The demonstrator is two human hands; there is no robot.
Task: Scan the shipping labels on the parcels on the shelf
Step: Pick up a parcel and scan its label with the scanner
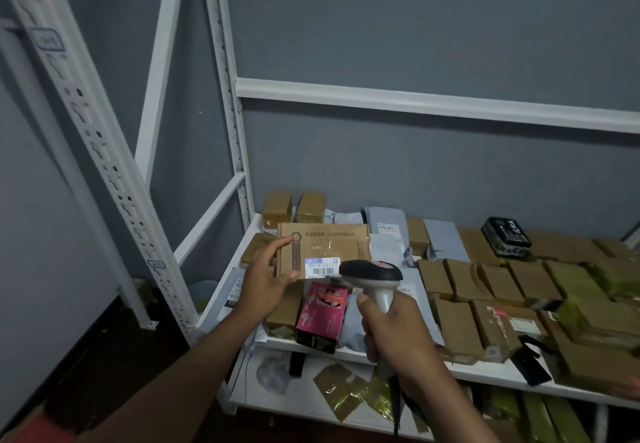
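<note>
The left hand (pixel 266 285) pinches a flat brown cardboard parcel (pixel 323 253) by its left edge, holding it tilted up above the white shelf (pixel 491 371); its face shows faint printed text and a small white shipping label (pixel 322 267) with a black barcode near the lower edge. The right hand (pixel 398 333) curls round the grey handle of a barcode scanner (pixel 375 278), whose black head sits just beside that label. Brown boxes and grey mailers crowd the shelf.

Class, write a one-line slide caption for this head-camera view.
Left hand tilts up a flat cardboard parcel while the right hand aims a handheld scanner at its barcode label.
</note>
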